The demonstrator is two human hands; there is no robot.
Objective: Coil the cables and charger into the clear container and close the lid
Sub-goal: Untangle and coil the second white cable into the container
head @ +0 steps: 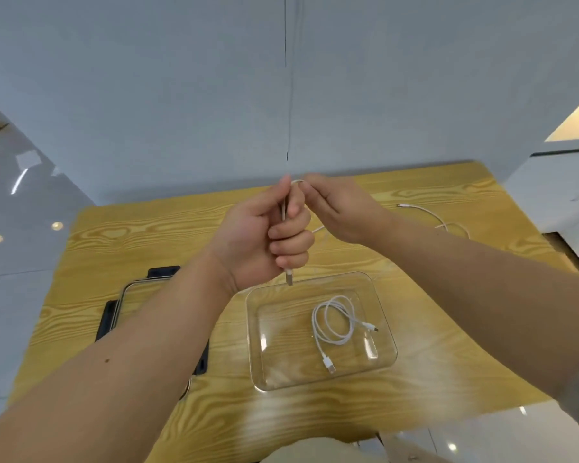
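A clear container (386,329) sits open on the wooden table (147,235), with one white cable (335,324) coiled inside it. Above the container's far edge my left hand (264,238) is fisted around a second white cable; its USB plug (289,278) pokes out below the fist. My right hand (340,208) pinches the same cable at the top of the fist, where a small loop shows. The loose end of that cable (428,213) trails across the table to the far right. The clear lid with black clips (109,315) lies left of the container, partly hidden by my left forearm.
A grey wall stands right behind the table's far edge. Glossy grey floor surrounds the table on the left and front. A white counter rises at the far right. No charger is in view.
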